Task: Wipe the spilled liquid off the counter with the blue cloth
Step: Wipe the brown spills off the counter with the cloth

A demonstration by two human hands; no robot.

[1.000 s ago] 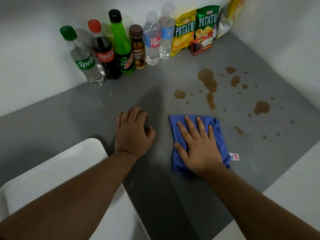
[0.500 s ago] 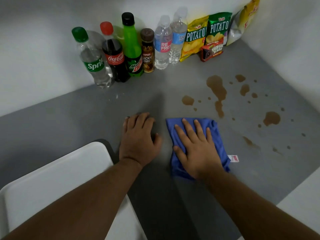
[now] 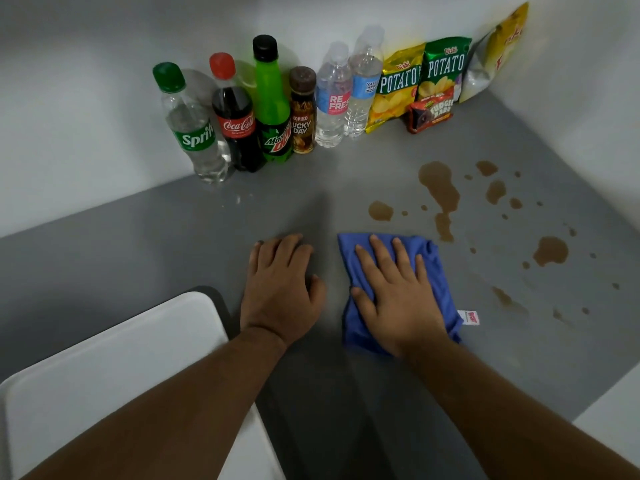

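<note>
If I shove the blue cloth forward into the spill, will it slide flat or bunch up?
The blue cloth is soft and already wrinkled, so it will likely bunch ahead of the right hand pressing flat on it. On the smooth grey counter it should slide easily, dragging more once it soaks brown spill.

Along the back wall stand a Sprite bottle point(image 3: 194, 133), a Coca-Cola bottle point(image 3: 235, 119), a green Mountain Dew bottle point(image 3: 273, 109), a small coffee bottle point(image 3: 302, 112) and two water bottles point(image 3: 349, 95), side by side; right of them lean potato chip bags point(image 3: 422, 77), a red snack pack point(image 3: 431, 110) in front, a yellow bag point(image 3: 498, 50) in the corner; a white tray point(image 3: 104, 368) lies at lower left.
</note>
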